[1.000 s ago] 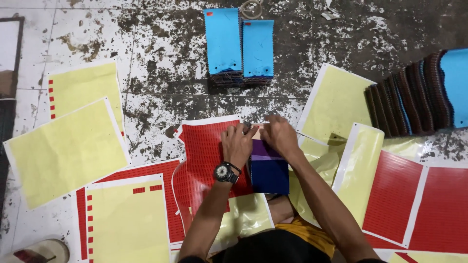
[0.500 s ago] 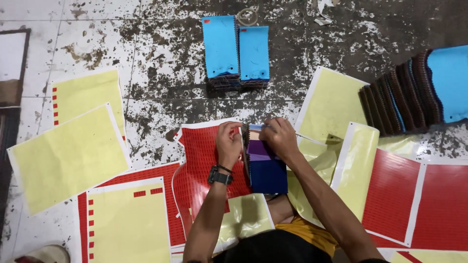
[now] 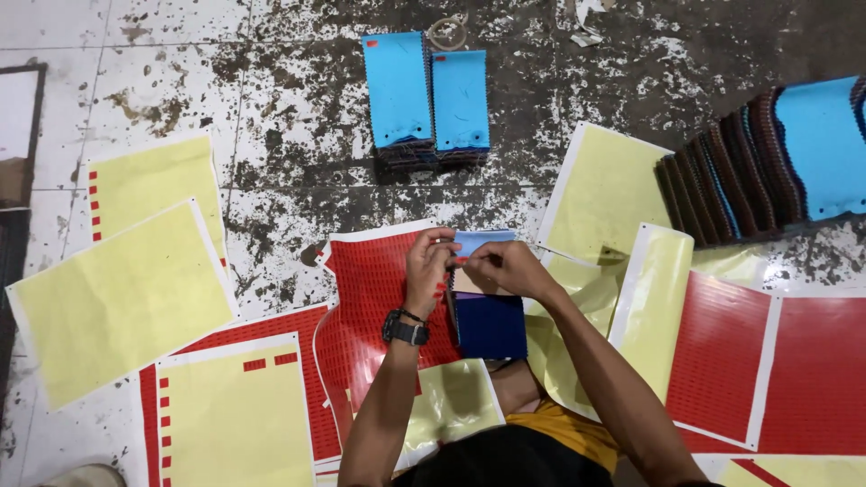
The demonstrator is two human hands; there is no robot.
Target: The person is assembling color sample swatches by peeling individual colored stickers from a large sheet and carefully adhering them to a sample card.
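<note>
Spent yellow backing sheets lie far left, clear of work. Red sticker sheet sits under your left wrist, within reach. Your left hand pinches swatch booklet top edge, steadying it. Your right hand, fingers closed, presses small red sticker at same edge. Blue swatch stacks wait beyond; fanned swatches lie at right.

Two bare forearms, no sleeves reaching the wrists. Black round-faced wristwatch on a black strap worn on the left wrist; left hand without glove or ring visible. Right hand likewise ungloved, wrist unadorned. Mustard-yellow cloth garment visible at the lap, below it a dark, near-black patch at the lower frame edge, detail indistinct.
</note>
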